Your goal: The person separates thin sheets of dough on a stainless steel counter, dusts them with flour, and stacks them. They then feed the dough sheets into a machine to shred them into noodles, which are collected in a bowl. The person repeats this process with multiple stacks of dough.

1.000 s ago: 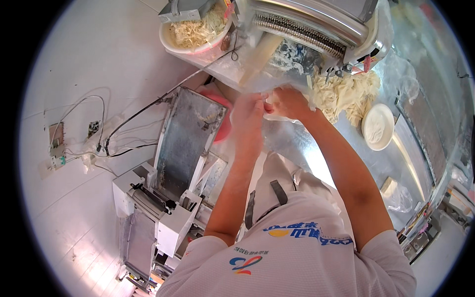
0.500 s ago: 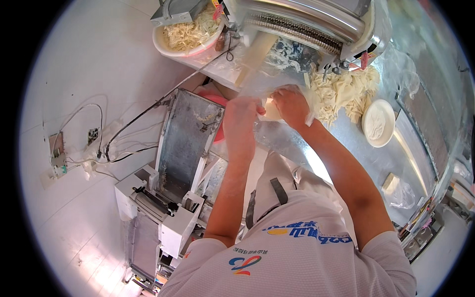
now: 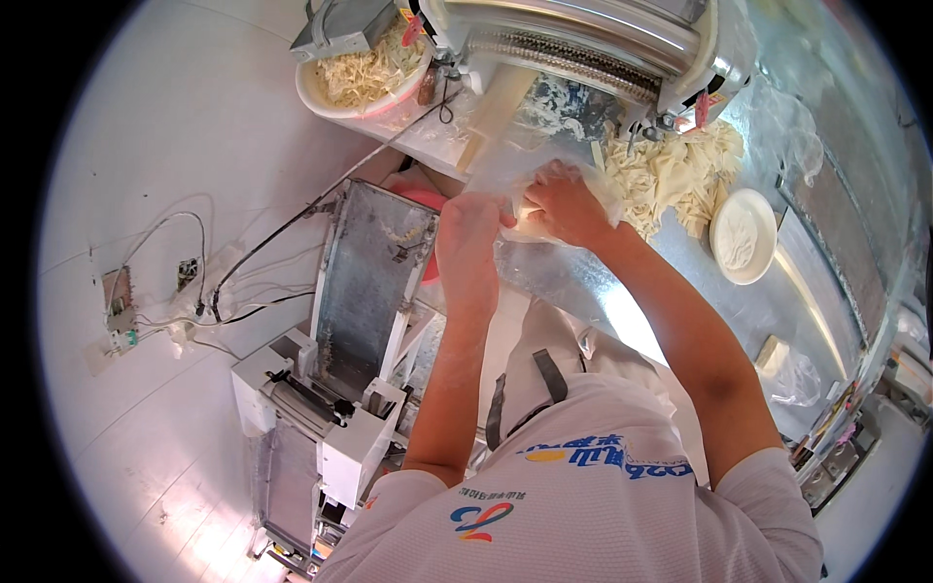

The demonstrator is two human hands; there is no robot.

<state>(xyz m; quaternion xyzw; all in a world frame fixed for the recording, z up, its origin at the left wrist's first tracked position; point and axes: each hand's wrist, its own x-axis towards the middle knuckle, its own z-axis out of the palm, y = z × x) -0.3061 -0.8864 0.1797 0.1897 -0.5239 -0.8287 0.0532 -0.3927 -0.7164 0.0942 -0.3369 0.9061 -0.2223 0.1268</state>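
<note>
Both hands work at a clear plastic bag in front of the roller machine. My left hand looks hazy, seen through the film, with its fingers bent and gripping the bag's edge. Across from it, my right hand is curled over the bag, fingers pressed on it. Something pale, perhaps dough, shows in the film between the hands; its shape is mostly hidden. Right of the right hand lies a heap of pale, flat dough strips.
A steel roller machine stands at the far side. At the far left is a bowl of thin noodles. A white bowl of flour sits on the right of the metal table. A pale block in plastic lies nearer; a cable hangs left.
My right hand has shifted slightly, its fingers now lower over the bag, and the film bulges out more around it. The left hand stays almost in place.
</note>
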